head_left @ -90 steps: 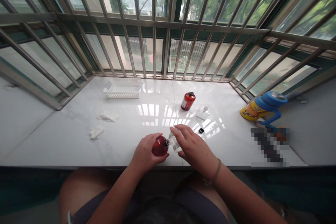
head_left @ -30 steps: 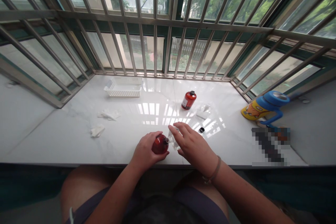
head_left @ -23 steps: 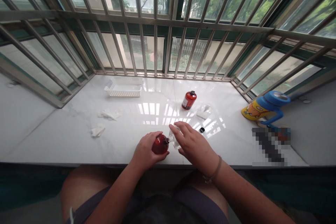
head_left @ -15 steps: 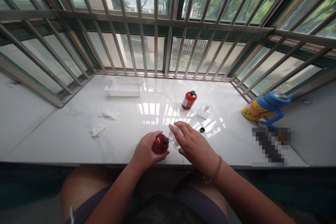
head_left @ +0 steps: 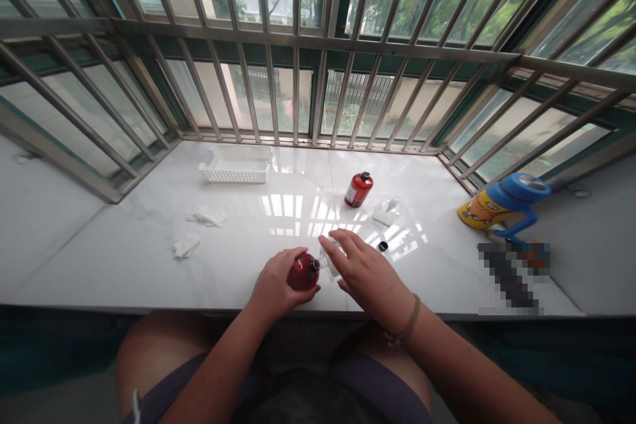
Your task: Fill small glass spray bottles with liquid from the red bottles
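- Evidently, a red bottle (head_left: 302, 273) is gripped by the left hand (head_left: 275, 286) and tipped on its side, its open neck met with a small clear container (head_left: 330, 262) clasped by the right hand (head_left: 365, 273).
- Both are kept low over the desk (head_left: 149, 265) near its front edge.
- A loose black cap (head_left: 381, 246) lies just beyond; a second red bottle (head_left: 358, 189) stands upright farther back.
- Compared with a second ago, almost nothing is changed; the tilt is held.

My left hand (head_left: 276, 285) curls in a closed grip, forearm angled inward; my right hand (head_left: 366, 271) seems clasped too, fingers (head_left: 334, 245) reaching forward.
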Demonstrator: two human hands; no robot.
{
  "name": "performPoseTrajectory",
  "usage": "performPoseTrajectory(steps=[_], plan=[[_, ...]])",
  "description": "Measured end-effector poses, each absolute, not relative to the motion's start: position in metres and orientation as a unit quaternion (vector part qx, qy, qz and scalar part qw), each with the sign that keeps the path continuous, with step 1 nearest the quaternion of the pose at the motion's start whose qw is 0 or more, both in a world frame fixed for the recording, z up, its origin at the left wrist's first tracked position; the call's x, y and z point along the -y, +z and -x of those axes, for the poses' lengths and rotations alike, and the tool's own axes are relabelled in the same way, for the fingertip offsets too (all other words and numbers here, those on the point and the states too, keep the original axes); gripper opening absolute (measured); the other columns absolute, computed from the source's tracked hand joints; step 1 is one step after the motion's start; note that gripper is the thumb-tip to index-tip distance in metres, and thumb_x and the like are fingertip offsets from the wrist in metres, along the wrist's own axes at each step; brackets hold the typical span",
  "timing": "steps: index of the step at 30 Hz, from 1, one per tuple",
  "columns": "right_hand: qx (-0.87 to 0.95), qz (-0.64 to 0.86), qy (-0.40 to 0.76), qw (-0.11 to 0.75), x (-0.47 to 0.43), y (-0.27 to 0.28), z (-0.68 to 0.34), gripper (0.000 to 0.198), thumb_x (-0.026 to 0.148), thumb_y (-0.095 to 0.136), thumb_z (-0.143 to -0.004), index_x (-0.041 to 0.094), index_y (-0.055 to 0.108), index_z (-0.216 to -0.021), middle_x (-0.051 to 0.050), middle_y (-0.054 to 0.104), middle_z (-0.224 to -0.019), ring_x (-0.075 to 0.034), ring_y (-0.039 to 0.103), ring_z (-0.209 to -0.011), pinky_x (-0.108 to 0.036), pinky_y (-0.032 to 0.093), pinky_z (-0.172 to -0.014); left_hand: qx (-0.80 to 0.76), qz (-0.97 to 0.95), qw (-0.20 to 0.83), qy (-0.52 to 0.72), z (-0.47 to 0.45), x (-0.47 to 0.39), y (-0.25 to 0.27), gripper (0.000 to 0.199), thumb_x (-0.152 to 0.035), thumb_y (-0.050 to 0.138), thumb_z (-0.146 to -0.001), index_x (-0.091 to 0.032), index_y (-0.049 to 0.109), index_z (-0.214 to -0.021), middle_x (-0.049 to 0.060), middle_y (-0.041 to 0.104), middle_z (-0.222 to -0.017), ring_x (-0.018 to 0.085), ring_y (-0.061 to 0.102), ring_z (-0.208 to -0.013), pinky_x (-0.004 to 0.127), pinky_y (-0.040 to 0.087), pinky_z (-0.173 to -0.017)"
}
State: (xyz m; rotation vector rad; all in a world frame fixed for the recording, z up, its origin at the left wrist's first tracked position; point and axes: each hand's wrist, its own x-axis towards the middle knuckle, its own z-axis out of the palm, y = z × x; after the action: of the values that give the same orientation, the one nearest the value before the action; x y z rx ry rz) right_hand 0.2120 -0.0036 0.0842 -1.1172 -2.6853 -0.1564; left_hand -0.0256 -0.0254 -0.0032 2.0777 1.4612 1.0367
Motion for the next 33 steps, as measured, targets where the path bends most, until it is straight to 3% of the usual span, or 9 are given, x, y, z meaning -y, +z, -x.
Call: performPoseTrajectory(steps=[21, 33], plan=[[0.922, 0.367, -0.083, 0.094, 0.0026, 0.089, -0.2078, 0.073, 0.006, 0.071, -0.088, 0.008, 0.047, -0.157, -0.024, 0.062, -0.145, -0.038, 0.059, -0.137, -0.05, 0.062, -0.106, -0.524, -0.739, 0.204, 0.372, 0.0254, 0.0256, -0.0041, 0.074, -0.036, 0.095, -0.074, -0.029, 0.058, -0.138, 0.007, 0.074, -0.126, 0.031, 0.073, -0.114, 0.049, 0.06, -0.103], [0.922, 0.37, -0.08, 0.081, 0.0042, 0.0937, -0.2061, 0.076, 0.006, 0.073, -0.087, 0.009, 0.045, -0.158, -0.025, 0.062, -0.146, -0.038, 0.058, -0.137, -0.05, 0.063, -0.102, -0.527, -0.733, 0.211, 0.375, 0.0257, 0.0258, -0.0022, 0.073, -0.036, 0.094, -0.074, -0.029, 0.059, -0.137, 0.007, 0.074, -0.126, 0.031, 0.073, -0.113, 0.049, 0.06, -0.103]])
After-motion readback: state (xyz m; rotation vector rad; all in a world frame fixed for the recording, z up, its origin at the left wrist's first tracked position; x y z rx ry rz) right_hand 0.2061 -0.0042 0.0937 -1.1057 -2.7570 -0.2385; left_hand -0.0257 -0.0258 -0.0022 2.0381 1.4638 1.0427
